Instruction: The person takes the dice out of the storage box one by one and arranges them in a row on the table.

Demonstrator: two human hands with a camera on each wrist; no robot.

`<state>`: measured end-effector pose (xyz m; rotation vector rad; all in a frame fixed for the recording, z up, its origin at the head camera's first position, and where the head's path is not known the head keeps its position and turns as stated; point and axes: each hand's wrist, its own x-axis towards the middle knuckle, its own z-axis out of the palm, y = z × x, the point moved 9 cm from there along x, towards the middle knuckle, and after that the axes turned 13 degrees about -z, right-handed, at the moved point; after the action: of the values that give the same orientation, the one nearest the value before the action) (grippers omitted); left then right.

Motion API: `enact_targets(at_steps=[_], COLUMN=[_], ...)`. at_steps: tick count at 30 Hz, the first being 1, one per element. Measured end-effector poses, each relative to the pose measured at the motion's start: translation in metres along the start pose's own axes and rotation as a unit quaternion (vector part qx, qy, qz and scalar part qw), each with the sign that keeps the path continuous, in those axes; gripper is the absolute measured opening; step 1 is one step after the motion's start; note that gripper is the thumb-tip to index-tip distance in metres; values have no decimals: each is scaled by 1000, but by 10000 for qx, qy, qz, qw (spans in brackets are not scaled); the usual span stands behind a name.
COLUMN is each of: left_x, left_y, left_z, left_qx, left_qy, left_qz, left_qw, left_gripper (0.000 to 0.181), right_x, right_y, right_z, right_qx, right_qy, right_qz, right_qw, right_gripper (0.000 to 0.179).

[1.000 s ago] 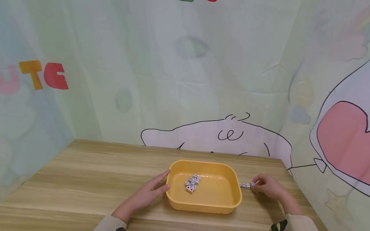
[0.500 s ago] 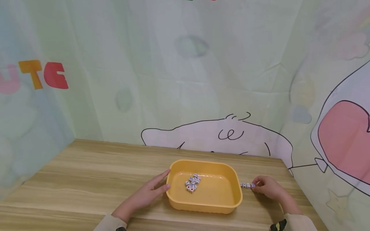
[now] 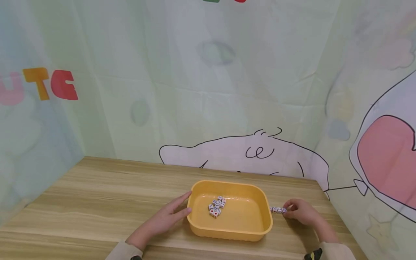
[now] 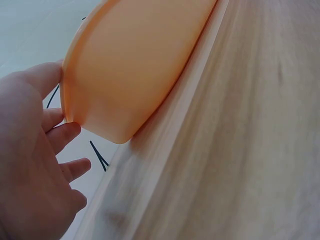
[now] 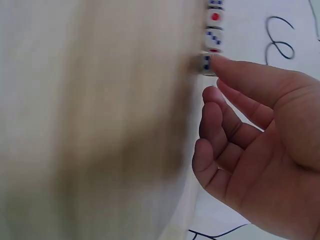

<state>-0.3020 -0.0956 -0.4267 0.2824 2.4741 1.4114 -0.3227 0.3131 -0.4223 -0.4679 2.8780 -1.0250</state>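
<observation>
The right hand (image 3: pixel 302 211) pinches the end die (image 3: pixel 284 210) between the thumb and a finger, and this die sits on the table (image 3: pixel 113 202), to the right of the tray (image 3: pixel 242 218). It makes the outer end of a short row (image 3: pixel 274 209) of white dice, which goes in a straight line from the tray towards this hand. The dice of the row stand very close together, but whether each one touches its neighbour I cannot tell; the die nearest to the tray is partly hidden by the tray's edge. In the right wrist view the thumb lies on the end die, and the other fingers are bent loosely below it. The left hand (image 3: pixel 165 218) does not clench: its fingers are relaxed, and the fingertips touch the left side of the tray at the rim. The tray is yellow, with rounded corners, and stands flat on the table. Inside it, in the left half, lies a small heap (image 3: pixel 216 206) of white dice, some leaning on others; two at the front show a red dot. Behind the table hangs a pale cloth (image 3: pixel 175 90) with a cartoon drawing
</observation>
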Motion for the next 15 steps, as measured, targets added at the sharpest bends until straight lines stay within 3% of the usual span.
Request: enact_targets(at_steps=[7,15], left_x=[2,2], left_y=[-5,-4], left_z=[1,1], left_qx=[-14,14], left_qy=[16,27], left_qz=[-70,-25], left_qw=[10000,10000], left_gripper=[63,63], right_x=[0,8], right_y=[-10,-48], right_z=[-15,-17], right_qx=[46,-62], right_qy=[257,275], right_qz=[-6,-571], right_qw=[9997,9980], right_gripper=[32,31])
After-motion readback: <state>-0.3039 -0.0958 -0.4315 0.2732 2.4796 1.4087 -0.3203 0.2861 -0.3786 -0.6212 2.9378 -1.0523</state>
